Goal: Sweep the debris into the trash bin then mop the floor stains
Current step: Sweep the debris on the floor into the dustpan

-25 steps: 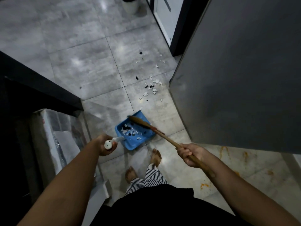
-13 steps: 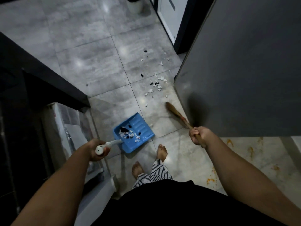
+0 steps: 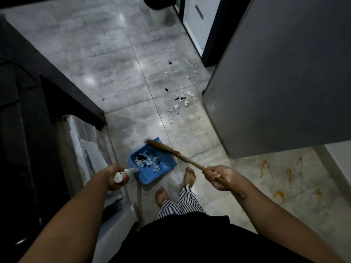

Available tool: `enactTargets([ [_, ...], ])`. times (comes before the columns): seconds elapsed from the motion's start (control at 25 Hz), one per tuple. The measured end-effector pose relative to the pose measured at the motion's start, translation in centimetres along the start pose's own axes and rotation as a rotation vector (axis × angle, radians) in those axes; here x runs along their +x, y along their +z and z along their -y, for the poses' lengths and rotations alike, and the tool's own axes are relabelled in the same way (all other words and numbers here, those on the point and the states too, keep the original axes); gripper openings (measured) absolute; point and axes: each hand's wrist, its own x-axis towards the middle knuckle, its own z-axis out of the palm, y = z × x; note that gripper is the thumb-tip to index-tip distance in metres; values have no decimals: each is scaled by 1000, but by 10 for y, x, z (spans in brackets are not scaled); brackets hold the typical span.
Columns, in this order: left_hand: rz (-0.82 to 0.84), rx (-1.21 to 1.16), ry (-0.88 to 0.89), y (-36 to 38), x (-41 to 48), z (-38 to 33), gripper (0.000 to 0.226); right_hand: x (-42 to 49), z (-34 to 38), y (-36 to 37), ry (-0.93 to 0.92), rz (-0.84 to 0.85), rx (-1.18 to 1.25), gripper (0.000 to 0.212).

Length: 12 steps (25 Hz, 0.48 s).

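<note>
left hand (image 3: pixel 115 179) was wrapped round the white handle (image 3: pixel 131 170) of the blue dustpan (image 3: pixel 152 176), fingers curled right around it, nothing loose about it. right hand (image 3: pixel 218 177) was a closed fist on the wooden stick of the broom (image 3: pixel 188 159), with the stick running back along the forearm. the brush end lay across the far edge of the dustpan, touching its open lip.

the pan was down on the grey tile floor (image 3: pixel 106 73), just ahead of a pair of bare feet (image 3: pixel 190 176). a little heap of white and black scraps (image 3: pixel 146 161) sat inside it, toward the handle end.

more debris (image 3: pixel 182 100) was scattered on the tiles farther out, well apart from the pan and close to the corner of a big grey cabinet (image 3: pixel 275 73) on the right. orange stains (image 3: pixel 266 167) were smeared on the paler floor past the right hand, below that cabinet.

a white bin (image 3: pixel 157 14) with a dark top stood way off at the far end of the floor, near a doorway. couldn't tell what was in it.
</note>
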Motion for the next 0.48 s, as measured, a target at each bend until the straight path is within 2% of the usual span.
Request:
enactTargets([
  [0.2, -5, 37, 5, -21, -10, 11, 26, -12, 15, -17, -122, -67, 175, 37],
  [0.28, -32, 61, -3, -33, -13, 14, 28, -3, 16, -18, -179, -101, 319, 34],
  [0.4, -47, 43, -5, -40, -17, 21, 28, 25, 7, -1, -204, -98, 472, 24],
  [0.48, -74, 24, 15, -41, -15, 23, 27, 43, -15, 23, -201, -38, 492, 18],
])
